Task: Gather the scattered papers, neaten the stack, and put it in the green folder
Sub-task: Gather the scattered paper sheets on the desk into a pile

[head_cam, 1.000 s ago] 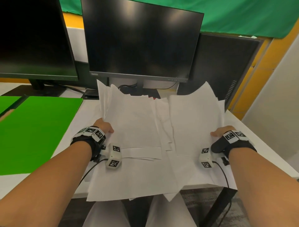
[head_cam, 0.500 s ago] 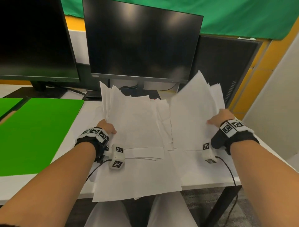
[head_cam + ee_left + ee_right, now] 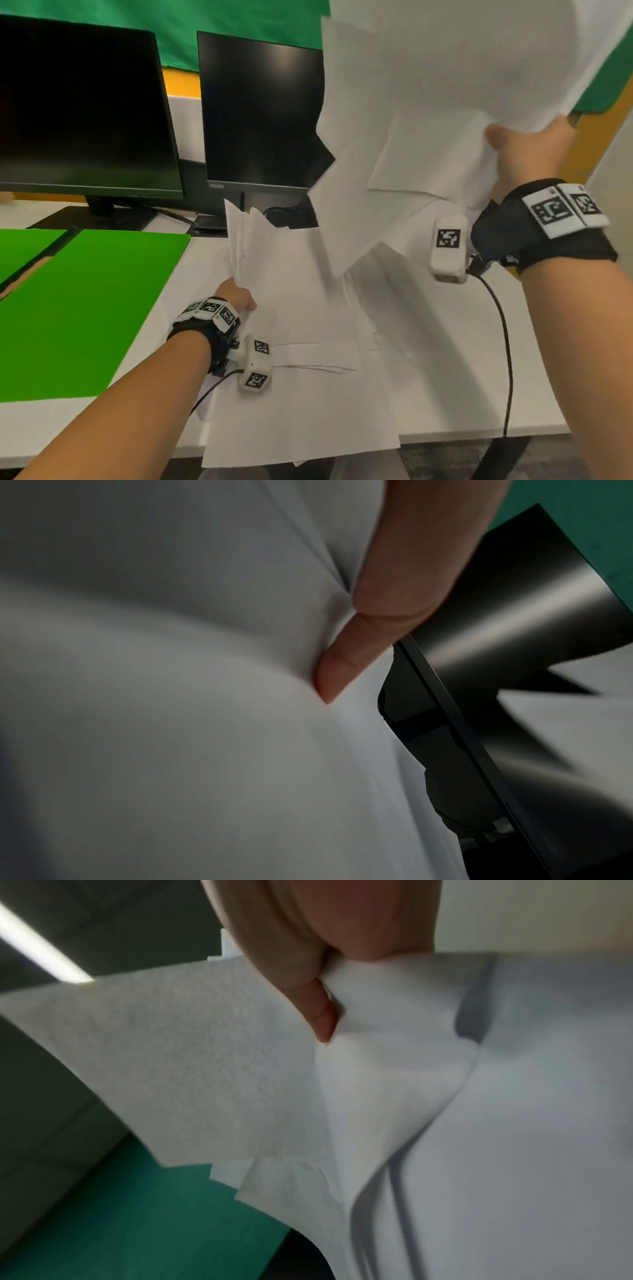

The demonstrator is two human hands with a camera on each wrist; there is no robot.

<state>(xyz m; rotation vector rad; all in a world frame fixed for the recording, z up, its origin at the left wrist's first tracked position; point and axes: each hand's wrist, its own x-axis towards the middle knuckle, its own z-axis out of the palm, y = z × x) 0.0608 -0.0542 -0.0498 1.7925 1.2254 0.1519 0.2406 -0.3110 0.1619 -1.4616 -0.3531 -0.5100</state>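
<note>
The right hand (image 3: 527, 150) holds a fanned bundle of white papers (image 3: 445, 85) raised well above the table (image 3: 445, 394), its grip clenched on their right edge with the thumb on the near face; the right wrist view shows thumb and fingers (image 3: 322, 1020) pinching several sheets together. The sheets hang unevenly, their lower corners dangling over the papers that lie below. The left hand (image 3: 236, 294) grasps the left edge of a second batch of papers (image 3: 291, 308), lifting that edge off the table while the rest lies spread towards the near edge, where some sheets overhang. In the left wrist view the thumb (image 3: 346, 666) presses into the sheets; the other fingers are hidden beneath. The green folder (image 3: 82, 308) lies open and flat at the left side of the table, apart from the papers. Two dark monitors (image 3: 85, 109) stand along the far edge, the right one partly covered by the raised bundle.
</note>
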